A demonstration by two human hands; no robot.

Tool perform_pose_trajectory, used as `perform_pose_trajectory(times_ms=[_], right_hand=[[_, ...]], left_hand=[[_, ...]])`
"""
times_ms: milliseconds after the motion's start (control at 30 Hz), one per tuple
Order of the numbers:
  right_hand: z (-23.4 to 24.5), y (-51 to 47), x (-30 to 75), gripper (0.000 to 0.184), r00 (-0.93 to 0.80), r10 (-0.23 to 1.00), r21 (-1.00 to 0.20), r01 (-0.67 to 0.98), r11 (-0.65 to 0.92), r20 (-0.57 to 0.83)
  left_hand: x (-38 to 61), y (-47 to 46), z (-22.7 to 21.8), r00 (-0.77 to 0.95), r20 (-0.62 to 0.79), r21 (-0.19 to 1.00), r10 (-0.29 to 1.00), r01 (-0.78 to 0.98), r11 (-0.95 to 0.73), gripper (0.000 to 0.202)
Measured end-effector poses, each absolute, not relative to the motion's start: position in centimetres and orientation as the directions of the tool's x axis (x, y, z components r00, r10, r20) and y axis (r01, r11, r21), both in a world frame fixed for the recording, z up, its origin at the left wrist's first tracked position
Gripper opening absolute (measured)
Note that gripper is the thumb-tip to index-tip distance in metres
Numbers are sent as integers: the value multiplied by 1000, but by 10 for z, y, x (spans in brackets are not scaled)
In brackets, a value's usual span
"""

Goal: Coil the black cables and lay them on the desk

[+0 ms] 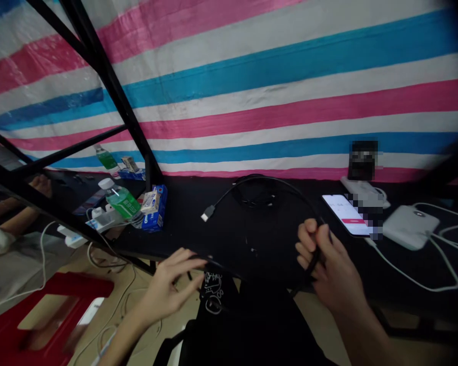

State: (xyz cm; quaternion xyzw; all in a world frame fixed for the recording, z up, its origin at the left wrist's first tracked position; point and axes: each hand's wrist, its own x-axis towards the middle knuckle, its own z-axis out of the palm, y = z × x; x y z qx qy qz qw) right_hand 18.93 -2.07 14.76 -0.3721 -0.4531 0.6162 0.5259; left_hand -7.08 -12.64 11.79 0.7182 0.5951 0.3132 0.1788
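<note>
A black USB cable (286, 181) arches over the dark table, its USB plug (208, 213) lying at the left end. My right hand (330, 264) is closed around the cable near the table's front edge, with dark loops showing between the fingers. My left hand (171, 284) hovers by the front edge, thumb and fingers apart. A thin dark line runs from its fingertips; I cannot tell whether that is cable or table edge. Behind the arch, more thin black cable (257, 201) lies loosely coiled on the table.
A lit phone (343, 213) and a white power bank (410, 226) with white cords lie at right. At left are a green-labelled bottle (122, 201), a blue box (155, 211), a power strip (93, 226), a black metal frame (116, 91), a red stool (49, 315) and another person's arm (21, 213).
</note>
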Motion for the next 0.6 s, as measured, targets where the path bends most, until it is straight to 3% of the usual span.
perform_pose_trajectory(times_ms=[100,167,233,333,467,600], right_hand=[[158,-17,182,29,-382,918,-993,-77,87,110],[168,-18,172,26,-540,824,-970,53,237,172],[177,-20,162,28,-655,730,-933,106,344,194],[183,-25,150,27,-734,653,-913,118,391,185],[177,-31,148,26,-726,644,-908,67,414,240],[167,-35,157,35,-708,687,-971,2,238,167]], left_hand=[[-53,-119,125,289,43,741,956,633,-225,35],[-46,-107,133,328,50,865,944,458,-205,41],[-40,-93,143,264,123,975,957,150,-166,54],[-30,-73,159,104,61,973,993,-227,-36,71],[-13,-57,173,-57,-128,921,990,-377,97,41],[-8,-56,184,-139,-107,892,985,-451,33,28]])
